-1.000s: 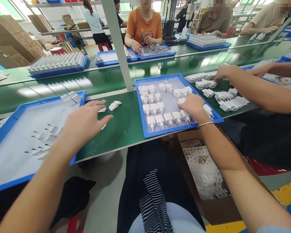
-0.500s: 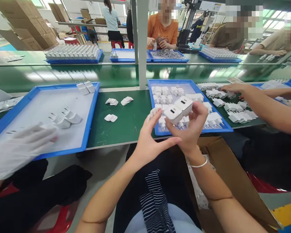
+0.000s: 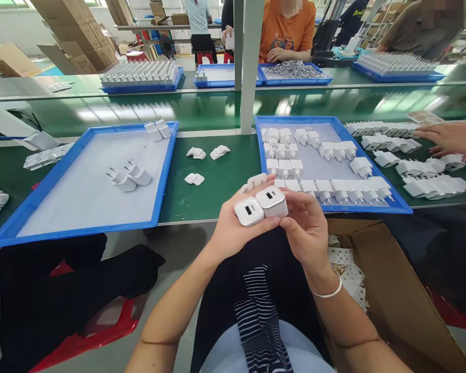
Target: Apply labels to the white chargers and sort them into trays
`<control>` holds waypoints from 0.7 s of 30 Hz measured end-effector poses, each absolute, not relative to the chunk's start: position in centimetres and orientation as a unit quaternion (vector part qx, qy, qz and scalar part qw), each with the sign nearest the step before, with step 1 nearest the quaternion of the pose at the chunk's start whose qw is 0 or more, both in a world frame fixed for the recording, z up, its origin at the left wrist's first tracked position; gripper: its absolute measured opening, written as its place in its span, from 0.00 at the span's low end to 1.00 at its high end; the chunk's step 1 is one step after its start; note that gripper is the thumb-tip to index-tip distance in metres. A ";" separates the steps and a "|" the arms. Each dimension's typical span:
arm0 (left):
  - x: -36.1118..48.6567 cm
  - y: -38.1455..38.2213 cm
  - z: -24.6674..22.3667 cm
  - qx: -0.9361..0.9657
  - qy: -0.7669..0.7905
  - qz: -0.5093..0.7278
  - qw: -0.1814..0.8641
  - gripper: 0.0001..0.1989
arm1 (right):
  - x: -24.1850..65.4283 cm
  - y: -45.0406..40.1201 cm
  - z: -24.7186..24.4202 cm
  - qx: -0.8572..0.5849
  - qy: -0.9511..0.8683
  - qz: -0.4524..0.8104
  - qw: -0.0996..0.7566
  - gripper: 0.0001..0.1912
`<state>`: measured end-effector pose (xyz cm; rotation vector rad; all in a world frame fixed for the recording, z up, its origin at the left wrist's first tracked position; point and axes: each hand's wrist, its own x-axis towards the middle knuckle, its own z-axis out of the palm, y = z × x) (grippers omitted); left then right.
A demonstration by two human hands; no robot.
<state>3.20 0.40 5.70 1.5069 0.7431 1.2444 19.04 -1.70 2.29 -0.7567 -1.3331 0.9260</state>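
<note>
Holding two white charger blocks (image 3: 262, 202) in the grip of the left hand (image 3: 233, 229), near the center of the frame, paired along a line rising toward the upper right; touching the right-end block with the nearer right hand (image 3: 306, 224), half-curled, unclear whether grasping.

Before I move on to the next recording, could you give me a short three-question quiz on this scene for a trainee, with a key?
1. True or false: the person's left hand holds two white USB chargers, their port faces turned to the camera.
2. What lies on the green workbench between the left blue tray and the right blue tray?
A. A heap of metal pieces
B. Groups of small white flat pieces
C. An open cardboard box
3. Fill in: the white bracelet is on the person's ____ wrist.

Key: 1. True. 2. B. 3. Right.
</note>
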 end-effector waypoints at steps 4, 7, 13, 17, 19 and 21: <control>3.0 -0.1 5.2 0.611 0.297 0.502 0.535 0.29 | 19.2 -1.3 2.0 -0.333 -0.536 0.466 0.621 0.18; 2.9 -0.4 4.6 0.605 0.291 0.503 0.544 0.34 | 18.2 -1.6 1.5 -0.330 -0.532 0.453 0.635 0.14; 2.4 -1.1 3.9 0.608 0.329 0.534 0.487 0.30 | 17.0 -2.8 0.4 -0.343 -0.563 0.379 0.649 0.08; 0.7 -1.2 4.1 0.653 0.308 0.493 0.485 0.24 | 19.0 -2.4 1.4 -0.310 -0.595 0.406 0.620 0.05; 0.0 -1.2 4.3 0.695 0.290 0.446 0.484 0.24 | 20.0 -1.7 2.3 -0.326 -0.568 0.445 0.610 0.04; -0.5 -1.3 4.6 0.728 0.286 0.405 0.473 0.23 | 20.4 -0.8 3.2 -0.348 -0.568 0.501 0.553 0.04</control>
